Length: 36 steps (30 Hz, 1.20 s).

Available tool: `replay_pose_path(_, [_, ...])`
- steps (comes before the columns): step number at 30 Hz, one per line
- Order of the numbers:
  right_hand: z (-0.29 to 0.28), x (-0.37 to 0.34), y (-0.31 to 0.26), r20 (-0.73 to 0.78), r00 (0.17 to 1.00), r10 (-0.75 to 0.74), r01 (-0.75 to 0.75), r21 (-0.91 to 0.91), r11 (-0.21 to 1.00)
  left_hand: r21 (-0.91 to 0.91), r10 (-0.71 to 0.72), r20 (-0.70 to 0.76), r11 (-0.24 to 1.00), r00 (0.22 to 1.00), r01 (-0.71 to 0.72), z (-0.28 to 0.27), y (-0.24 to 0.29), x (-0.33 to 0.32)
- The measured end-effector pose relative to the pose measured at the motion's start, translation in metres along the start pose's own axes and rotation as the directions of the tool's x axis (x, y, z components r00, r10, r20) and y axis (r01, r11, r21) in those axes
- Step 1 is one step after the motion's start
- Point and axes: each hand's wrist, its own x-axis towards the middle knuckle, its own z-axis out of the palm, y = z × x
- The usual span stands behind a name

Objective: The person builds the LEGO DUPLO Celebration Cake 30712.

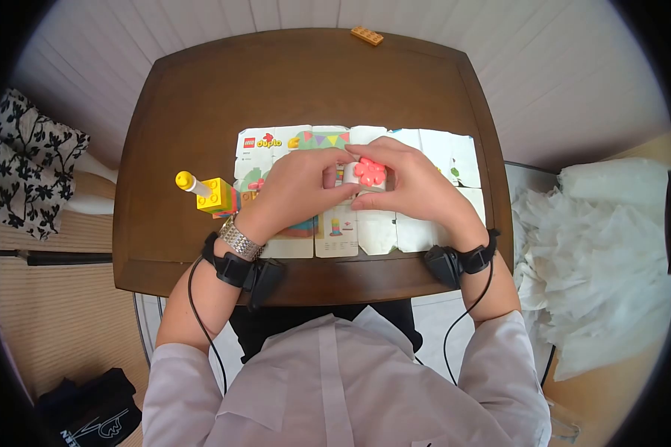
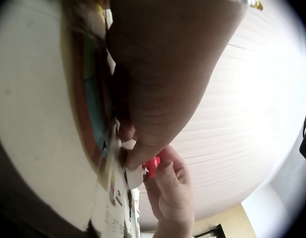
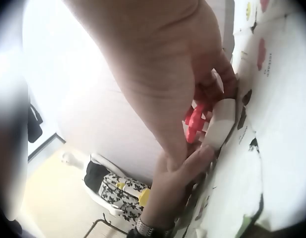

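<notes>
Over the paper sheet, a white toy brick (image 1: 350, 176) lies between the two hands, low over the print in both wrist views. My left hand (image 1: 298, 179) pinches this brick between thumb and fingers from the left. A coral-pink flower piece (image 1: 370, 172) sits at the brick's top, with white studs showing between the two in the right wrist view (image 3: 196, 124). My right hand (image 1: 417, 175) curves round the flower from the right, thumb on the near side and fingers on the far side. Its fingertips are partly hidden behind the flower in the right wrist view.
A creased, printed building-brick sheet (image 1: 440, 156) covers the table's near half. Beside my left wrist stands a brick stack (image 1: 215, 195), yellow on top, with a white candle-like piece. An orange brick (image 1: 367, 36) lies at the far edge of the brown table (image 1: 291, 82).
</notes>
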Motion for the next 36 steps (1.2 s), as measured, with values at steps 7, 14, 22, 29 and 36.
replay_pose_path(7, [0.0,0.001,0.017,-0.047,0.999,-0.007,0.009,0.035,0.999,-0.144,-0.013,-0.113,0.99,0.994,-0.003,0.006,0.004,-0.001])
replay_pose_path(14, [0.002,0.002,0.013,-0.115,0.962,0.248,-0.212,0.259,0.942,-0.022,-0.003,-0.01,1.0,1.0,0.002,-0.001,0.002,-0.002])
replay_pose_path(22, [-0.01,-0.007,-0.012,0.071,0.97,0.231,-0.238,0.109,0.965,0.046,0.053,0.031,0.997,0.998,-0.055,-0.003,0.0,-0.003])
replay_pose_path(29, [-0.027,0.025,0.01,-0.093,0.961,0.261,-0.238,0.202,0.95,0.061,0.05,0.045,0.997,0.998,-0.053,-0.003,0.003,-0.004])
replay_pose_path(36, [-0.019,0.047,0.005,-0.623,0.742,-0.249,-0.009,-0.38,0.925,0.038,0.14,-0.02,0.99,0.99,-0.139,0.005,-0.007,-0.004])
